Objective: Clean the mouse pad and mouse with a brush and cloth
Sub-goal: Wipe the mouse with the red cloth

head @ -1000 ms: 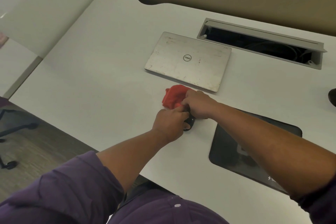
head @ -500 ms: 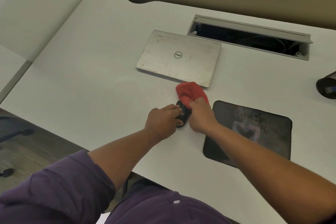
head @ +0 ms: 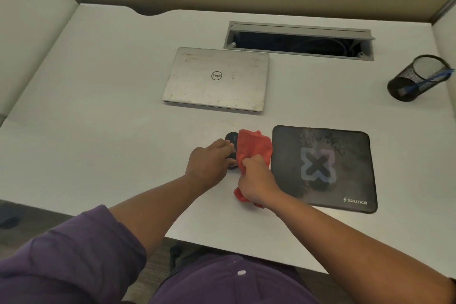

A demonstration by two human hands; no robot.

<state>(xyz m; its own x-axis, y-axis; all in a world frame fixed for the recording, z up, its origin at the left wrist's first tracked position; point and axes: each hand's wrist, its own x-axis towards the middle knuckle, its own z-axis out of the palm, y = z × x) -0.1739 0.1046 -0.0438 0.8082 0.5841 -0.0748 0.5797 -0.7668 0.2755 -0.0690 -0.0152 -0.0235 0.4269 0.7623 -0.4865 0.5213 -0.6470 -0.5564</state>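
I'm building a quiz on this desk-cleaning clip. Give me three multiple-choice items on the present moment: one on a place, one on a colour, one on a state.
1. Where is the mouse?
A. on the mouse pad
B. on the desk, left of the mouse pad
C. on the laptop

2. What colour is the cloth?
A. red
B. blue
C. white

3. How is the laptop?
A. open
B. closed
C. propped on its side

Answers:
1 B: it sits on the bare desk beside the mouse pad, held by the left hand.
2 A: the right hand grips a red cloth.
3 B: its lid lies flat, logo up.
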